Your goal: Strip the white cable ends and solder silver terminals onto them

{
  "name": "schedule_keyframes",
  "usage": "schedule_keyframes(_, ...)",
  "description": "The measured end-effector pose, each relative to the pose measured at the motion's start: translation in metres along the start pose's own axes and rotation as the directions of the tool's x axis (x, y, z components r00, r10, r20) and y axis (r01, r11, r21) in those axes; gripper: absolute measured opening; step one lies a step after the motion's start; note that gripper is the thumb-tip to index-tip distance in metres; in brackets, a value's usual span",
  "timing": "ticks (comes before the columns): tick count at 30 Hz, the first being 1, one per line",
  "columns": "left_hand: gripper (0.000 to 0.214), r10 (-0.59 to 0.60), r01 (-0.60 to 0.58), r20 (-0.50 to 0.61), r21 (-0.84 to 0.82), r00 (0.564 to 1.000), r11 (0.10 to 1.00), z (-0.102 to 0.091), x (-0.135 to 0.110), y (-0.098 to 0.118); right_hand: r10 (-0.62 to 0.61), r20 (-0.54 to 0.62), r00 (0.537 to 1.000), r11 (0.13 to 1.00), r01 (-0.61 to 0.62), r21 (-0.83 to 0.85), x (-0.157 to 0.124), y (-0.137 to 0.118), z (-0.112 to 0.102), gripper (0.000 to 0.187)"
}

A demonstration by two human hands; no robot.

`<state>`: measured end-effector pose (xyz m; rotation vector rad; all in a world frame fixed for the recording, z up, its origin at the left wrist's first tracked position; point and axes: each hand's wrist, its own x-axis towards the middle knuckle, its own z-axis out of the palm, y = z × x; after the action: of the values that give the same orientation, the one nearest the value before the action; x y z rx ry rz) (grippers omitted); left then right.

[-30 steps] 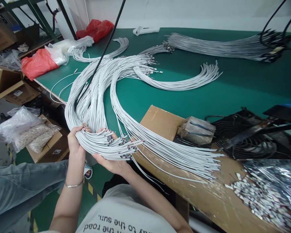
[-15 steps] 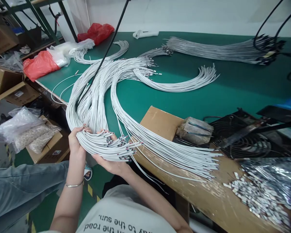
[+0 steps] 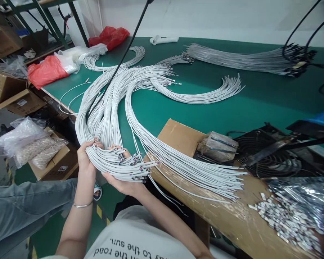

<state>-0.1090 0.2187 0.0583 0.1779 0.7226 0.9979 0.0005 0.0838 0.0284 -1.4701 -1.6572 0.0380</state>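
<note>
Both of my hands hold one thick bundle of white cables (image 3: 105,158) near its cut ends, over the table's front edge. My left hand (image 3: 85,154) wraps round the bend of the bundle, its thumb and fingertips showing on top. Farther along, my right hand (image 3: 121,181) cups the bundle from below; its fingers are partly hidden by the cables. Small dark and coloured wire tips show at the ends, pointing right. Beside it, another white cable bundle (image 3: 178,154) curves across the table, with its ends lying to the right.
A pile of small white connectors (image 3: 288,219) lies at the front right, near a black fan (image 3: 272,154). Grey cables (image 3: 237,59) lie at the back of the green table (image 3: 205,118). A thin black rod (image 3: 121,59) slants over the cables. Another person's leg (image 3: 29,212) is at left.
The view has shifted very slightly. Both hands keep their hold on the cable bundle, and nothing else has visibly moved.
</note>
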Motion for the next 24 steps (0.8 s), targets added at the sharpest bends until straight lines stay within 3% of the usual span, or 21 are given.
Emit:
schedule_keyframes(14, 0.025, -0.018, 0.019, 0.017, -0.039, 1.0, 0.999, -0.008, 0.0, 0.003, -0.002, -0.067, 0.998, 0.995, 0.009, 0.103, 0.005, -0.016, -0.011, 0.05)
schedule_keyframes(20, 0.018, -0.033, 0.035, 0.049, -0.024, 0.998, 0.999, -0.013, 0.0, 0.003, 0.018, -0.08, 0.997, 0.993, -0.008, 0.121, 0.001, -0.015, -0.007, 0.055)
schedule_keyframes(24, 0.019, -0.033, 0.034, 0.063, -0.022, 0.997, 0.999, -0.015, -0.001, 0.002, 0.023, -0.053, 0.998, 0.996, -0.018, 0.091, -0.002, -0.013, 0.0, 0.047)
